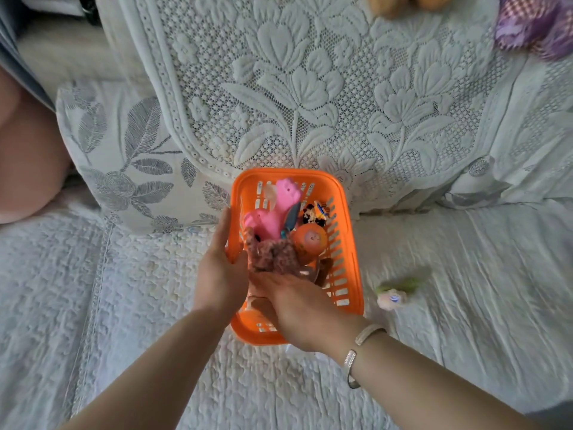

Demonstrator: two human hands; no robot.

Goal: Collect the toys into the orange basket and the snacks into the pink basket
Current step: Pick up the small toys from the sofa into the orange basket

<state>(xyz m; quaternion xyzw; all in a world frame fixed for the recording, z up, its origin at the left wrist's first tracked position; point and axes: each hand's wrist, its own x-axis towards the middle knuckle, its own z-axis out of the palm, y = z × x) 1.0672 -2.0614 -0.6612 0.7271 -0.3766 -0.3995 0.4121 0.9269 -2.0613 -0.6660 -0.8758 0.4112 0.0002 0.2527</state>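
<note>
The orange basket [347, 252] sat at frame centre on the sofa seat [124, 305], far rim just beside the lace backrest cover [310, 88]. The left hand [221, 268] gripped its left rim; the right hand [297, 308] lay inside, fingers flat on the brown plush toy [273, 254]. A small pastel toy [392, 297] lay on open seat to the right.

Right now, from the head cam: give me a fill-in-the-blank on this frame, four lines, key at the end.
1. The left hand grips the ____ side wall of the orange basket.
2. The pink pig toy lies ____ the basket.
3. The right hand rests on a ____ plush toy.
4. The small pastel toy lies ____ the basket, on the bedspread.

Missing: left; inside; brown; outside
</note>
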